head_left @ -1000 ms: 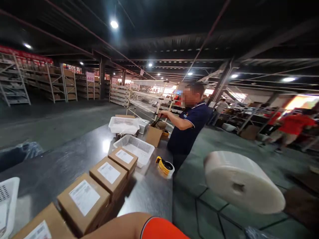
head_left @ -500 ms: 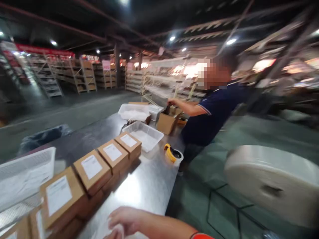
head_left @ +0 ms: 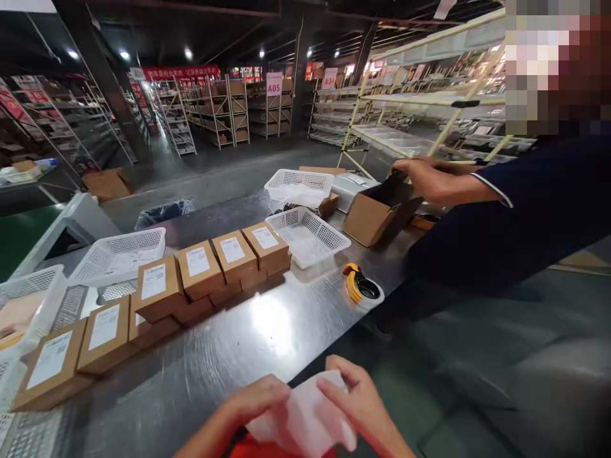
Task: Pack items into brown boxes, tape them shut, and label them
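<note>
One white sheet [head_left: 308,416], thin, held between my left hand [head_left: 267,394] and right hand [head_left: 356,394], in front of my red top [head_left: 252,446]. Left has a narrow hold on its left edge, fingers curled; right grips the other side, thumb on the face. Sheet is creased. It's right by the table [head_left: 229,340] edge; can't tell if touching.

On the table, left side: row of boxes [head_left: 198,270], white labels up, far ones stacked two high. Basket [head_left: 310,245] just past the row's end, second basket [head_left: 298,184] behind it. Tape gun [head_left: 356,285], yellow and black, lies near the right edge, well apart from my hands.

Co-worker [head_left: 534,210] in a dark shirt on the right, one hand [head_left: 420,177] on something dark [head_left: 391,183] at an open carton [head_left: 365,219].

Lined bin [head_left: 165,214] beyond the far table edge. Racks [head_left: 236,111] behind, sign [head_left: 273,84] reads A05.
</note>
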`<state>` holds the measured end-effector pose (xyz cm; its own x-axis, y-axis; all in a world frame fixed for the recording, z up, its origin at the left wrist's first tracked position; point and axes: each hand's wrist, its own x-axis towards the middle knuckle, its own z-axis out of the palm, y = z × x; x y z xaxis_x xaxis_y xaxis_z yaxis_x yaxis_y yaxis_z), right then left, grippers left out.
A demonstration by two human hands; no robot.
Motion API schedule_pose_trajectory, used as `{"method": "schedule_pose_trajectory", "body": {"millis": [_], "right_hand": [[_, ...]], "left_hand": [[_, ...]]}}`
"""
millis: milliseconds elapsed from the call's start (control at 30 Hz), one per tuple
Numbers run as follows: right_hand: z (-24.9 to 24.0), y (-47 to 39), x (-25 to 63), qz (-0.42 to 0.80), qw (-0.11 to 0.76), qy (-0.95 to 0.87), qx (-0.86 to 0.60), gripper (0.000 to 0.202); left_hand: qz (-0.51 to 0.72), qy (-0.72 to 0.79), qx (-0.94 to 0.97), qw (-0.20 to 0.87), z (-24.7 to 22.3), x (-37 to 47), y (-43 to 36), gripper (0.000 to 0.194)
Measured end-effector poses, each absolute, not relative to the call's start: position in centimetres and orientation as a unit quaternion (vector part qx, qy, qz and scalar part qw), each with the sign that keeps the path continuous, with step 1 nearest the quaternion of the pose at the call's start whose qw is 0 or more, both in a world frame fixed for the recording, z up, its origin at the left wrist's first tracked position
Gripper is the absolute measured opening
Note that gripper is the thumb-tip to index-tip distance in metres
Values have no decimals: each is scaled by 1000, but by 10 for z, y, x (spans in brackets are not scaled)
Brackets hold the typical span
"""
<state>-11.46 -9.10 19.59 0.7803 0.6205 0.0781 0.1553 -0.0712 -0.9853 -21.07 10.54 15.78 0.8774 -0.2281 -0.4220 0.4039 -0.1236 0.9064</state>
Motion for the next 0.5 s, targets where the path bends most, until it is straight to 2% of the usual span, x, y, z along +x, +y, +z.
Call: {"method": "schedule_pose_trajectory", "body": {"millis": [133, 233, 367, 500], "right_hand": [[177, -153, -93, 146, 715, -153, -666, 44], [170, -180, -87, 176, 755, -88, -625, 37], [169, -179, -96, 169, 686, -124, -697, 29], [172, -146, -120, 133, 524, -224, -811, 32]], "left_hand": [[-260, 76, 712, 649, 132, -219, 81, 62], [-258, 86, 749, 604, 143, -217, 84, 52], [-252, 78, 826, 499, 185, -206, 95, 35], [-189, -14, 935, 300, 227, -203, 104, 29]]}}
